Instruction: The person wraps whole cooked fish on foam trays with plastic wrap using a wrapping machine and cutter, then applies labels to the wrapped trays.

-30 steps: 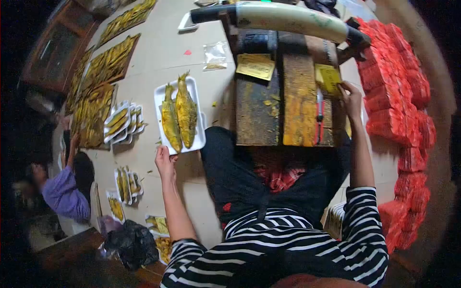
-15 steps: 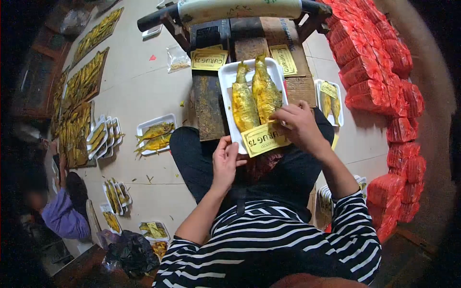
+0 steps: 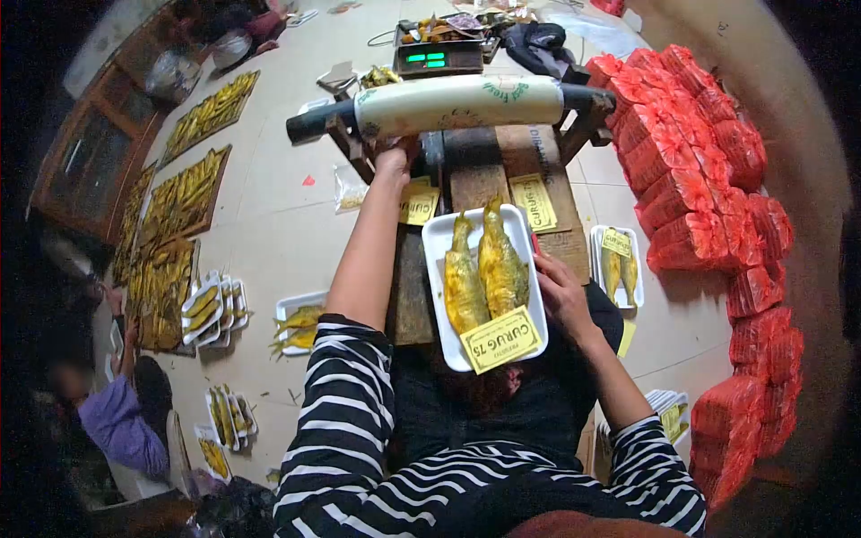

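A white foam tray [image 3: 434,336] holds two yellow whole fish [image 3: 482,278] side by side. A yellow "CURUG 75" label [image 3: 504,339] lies over their lower ends. My right hand [image 3: 563,291] grips the tray's right edge, fingers partly hidden, close to a thin red thing [image 3: 535,243]. Stretched forward, my left hand [image 3: 395,154] is at the underside of a printed film roll [image 3: 457,105] on a dark stand; its fingers are mostly hidden there. The tray's upper part is over a wooden and cardboard board [image 3: 560,251], its lower end over my lap.
More labels [image 3: 535,202] lie on the board. Red-wrapped packs [image 3: 691,197] are stacked at right. Fish trays [image 3: 619,264] flank me, with stacked trays [image 3: 215,309] at left. Racks of fish [image 3: 184,193] stand farther left, near a person in purple [image 3: 126,421]. A scale [image 3: 439,58] stands beyond the roll.
My left hand has let go of the tray and reached forward to the film roll. My right hand has moved from the label to the tray's right side. The view has tilted farther forward.
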